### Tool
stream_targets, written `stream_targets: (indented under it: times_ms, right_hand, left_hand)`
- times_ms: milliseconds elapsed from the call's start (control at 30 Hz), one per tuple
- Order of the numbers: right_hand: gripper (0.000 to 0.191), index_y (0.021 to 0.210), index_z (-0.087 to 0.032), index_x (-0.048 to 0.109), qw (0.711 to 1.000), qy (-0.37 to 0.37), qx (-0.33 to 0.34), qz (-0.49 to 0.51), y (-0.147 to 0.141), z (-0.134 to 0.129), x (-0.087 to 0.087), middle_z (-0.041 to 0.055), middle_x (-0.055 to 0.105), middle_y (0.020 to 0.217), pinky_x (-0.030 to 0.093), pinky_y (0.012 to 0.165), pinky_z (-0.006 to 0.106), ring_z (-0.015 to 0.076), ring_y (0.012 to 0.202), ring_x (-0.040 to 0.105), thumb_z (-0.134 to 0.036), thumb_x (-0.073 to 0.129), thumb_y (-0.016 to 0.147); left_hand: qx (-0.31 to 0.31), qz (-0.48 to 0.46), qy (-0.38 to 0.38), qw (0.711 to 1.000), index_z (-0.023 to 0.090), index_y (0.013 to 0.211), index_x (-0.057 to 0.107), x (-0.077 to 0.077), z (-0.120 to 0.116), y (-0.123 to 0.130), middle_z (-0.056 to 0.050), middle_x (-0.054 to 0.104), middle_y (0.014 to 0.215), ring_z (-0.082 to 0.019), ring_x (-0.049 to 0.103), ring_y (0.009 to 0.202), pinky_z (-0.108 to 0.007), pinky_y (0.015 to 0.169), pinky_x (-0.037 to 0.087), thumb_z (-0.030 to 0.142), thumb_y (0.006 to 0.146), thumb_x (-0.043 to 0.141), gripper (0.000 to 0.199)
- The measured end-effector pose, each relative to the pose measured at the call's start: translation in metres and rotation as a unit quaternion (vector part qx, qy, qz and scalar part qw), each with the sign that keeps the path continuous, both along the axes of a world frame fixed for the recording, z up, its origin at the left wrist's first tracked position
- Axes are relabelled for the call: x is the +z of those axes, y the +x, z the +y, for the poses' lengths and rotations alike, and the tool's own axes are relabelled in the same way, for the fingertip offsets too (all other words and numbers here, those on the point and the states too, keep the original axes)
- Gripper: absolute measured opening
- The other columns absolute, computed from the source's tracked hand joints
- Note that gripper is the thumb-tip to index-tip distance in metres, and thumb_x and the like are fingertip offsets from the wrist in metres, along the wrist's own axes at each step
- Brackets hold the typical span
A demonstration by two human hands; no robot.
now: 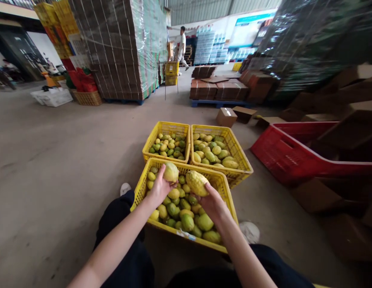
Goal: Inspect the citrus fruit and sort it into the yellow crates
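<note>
My left hand (161, 187) has its fingers around a rounded, pale yellow-green lemon (171, 172). In my right hand (212, 200) is a longer, bumpy yellow lemon (197, 183). Both fruits are held above the near yellow crate (230, 200), side by side and slightly apart. Many green and yellow lemons (187, 222) fill that crate below my hands. Behind it stand two more yellow plastic crates, the left one (143, 150) with smaller lemons and the right one (247, 166) with larger, longer ones.
A red bin (282, 154) with cardboard boxes (354, 124) stands at the right. Flattened cartons (230, 90) lie on a blue pallet ahead. Tall wrapped stacks (113, 48) rise at the left and right. A person (182, 48) walks in the background. Concrete floor (68, 152) surrounds the crates.
</note>
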State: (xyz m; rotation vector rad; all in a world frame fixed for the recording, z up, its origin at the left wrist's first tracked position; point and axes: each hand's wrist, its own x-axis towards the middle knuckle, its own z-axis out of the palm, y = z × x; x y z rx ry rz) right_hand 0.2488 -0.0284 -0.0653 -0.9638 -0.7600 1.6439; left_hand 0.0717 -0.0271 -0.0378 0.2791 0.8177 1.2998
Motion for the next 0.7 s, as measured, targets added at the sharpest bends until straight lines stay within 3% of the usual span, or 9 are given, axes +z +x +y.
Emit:
stream_targets:
  times_ms: [133, 233, 300, 367, 467, 600, 700]
  right_hand:
    - [0.060, 0.099, -0.025, 0.059, 0.991, 0.084, -0.069, -0.075, 0.004, -0.003, 0.005, 0.0026, 0.069, 0.097, 0.055, 0.080, 0.038, 0.0247, 0.089, 0.066, -0.041, 0.090, 0.050]
    - [0.073, 0.115, -0.028, 0.056, 0.972, 0.143, -0.099, -0.158, 0.006, -0.009, 0.012, 0.0028, 0.065, 0.111, 0.052, 0.090, 0.040, 0.0257, 0.100, 0.062, -0.035, 0.091, 0.051]
    - [0.072, 0.118, -0.028, 0.056, 0.947, 0.194, -0.112, -0.229, 0.006, -0.012, 0.016, 0.0036, 0.062, 0.115, 0.048, 0.097, 0.044, 0.0272, 0.107, 0.059, -0.036, 0.089, 0.055]
    - [0.064, 0.113, -0.027, 0.059, 0.905, 0.264, -0.136, -0.303, 0.005, -0.013, 0.020, 0.0034, 0.059, 0.112, 0.046, 0.100, 0.046, 0.0277, 0.109, 0.057, -0.037, 0.088, 0.056]
    - [0.057, 0.109, -0.027, 0.061, 0.847, 0.348, -0.166, -0.367, 0.002, -0.011, 0.021, 0.0040, 0.057, 0.109, 0.046, 0.099, 0.047, 0.0281, 0.107, 0.056, -0.039, 0.085, 0.060]
    - [0.053, 0.113, -0.026, 0.060, 0.819, 0.385, -0.174, -0.387, 0.000, -0.009, 0.019, 0.0061, 0.057, 0.113, 0.046, 0.099, 0.047, 0.0286, 0.109, 0.056, -0.040, 0.081, 0.067]
    - [0.053, 0.115, -0.026, 0.059, 0.810, 0.400, -0.172, -0.393, 0.000, -0.009, 0.018, 0.0065, 0.056, 0.115, 0.046, 0.099, 0.047, 0.0282, 0.111, 0.055, -0.038, 0.080, 0.069]
  left_hand:
    - [0.045, 0.130, 0.148, 0.979, 0.019, 0.107, 0.064, 0.006, -0.010, 0.001, -0.004, 0.068, 0.104, -0.018, 0.064, 0.095, -0.023, 0.082, 0.049, 0.022, 0.062, 0.087, 0.050]
    - [0.039, 0.185, 0.196, 0.962, 0.021, 0.106, 0.067, 0.013, -0.017, 0.002, -0.005, 0.065, 0.119, -0.022, 0.058, 0.116, -0.025, 0.098, 0.045, 0.006, 0.051, 0.088, 0.060]
    - [0.037, 0.215, 0.214, 0.952, 0.022, 0.104, 0.069, 0.016, -0.020, 0.003, -0.006, 0.064, 0.122, -0.023, 0.055, 0.123, -0.026, 0.104, 0.041, 0.000, 0.045, 0.088, 0.065]
    - [0.033, 0.232, 0.230, 0.945, 0.022, 0.101, 0.071, 0.019, -0.022, 0.004, -0.006, 0.064, 0.122, -0.024, 0.053, 0.125, -0.026, 0.107, 0.039, -0.002, 0.043, 0.087, 0.065]
    - [0.026, 0.209, 0.207, 0.956, 0.021, 0.092, 0.071, 0.023, -0.024, 0.006, -0.008, 0.065, 0.119, -0.025, 0.053, 0.126, -0.028, 0.106, 0.040, 0.000, 0.046, 0.087, 0.053]
    - [0.032, 0.165, 0.165, 0.972, 0.020, 0.087, 0.071, 0.025, -0.024, 0.007, -0.009, 0.067, 0.115, -0.025, 0.053, 0.127, -0.029, 0.106, 0.042, 0.007, 0.053, 0.088, 0.040]
    - [0.022, 0.182, 0.197, 0.963, 0.022, 0.090, 0.072, 0.023, -0.024, 0.005, -0.008, 0.067, 0.116, -0.025, 0.052, 0.128, -0.030, 0.108, 0.041, 0.013, 0.053, 0.090, 0.042]
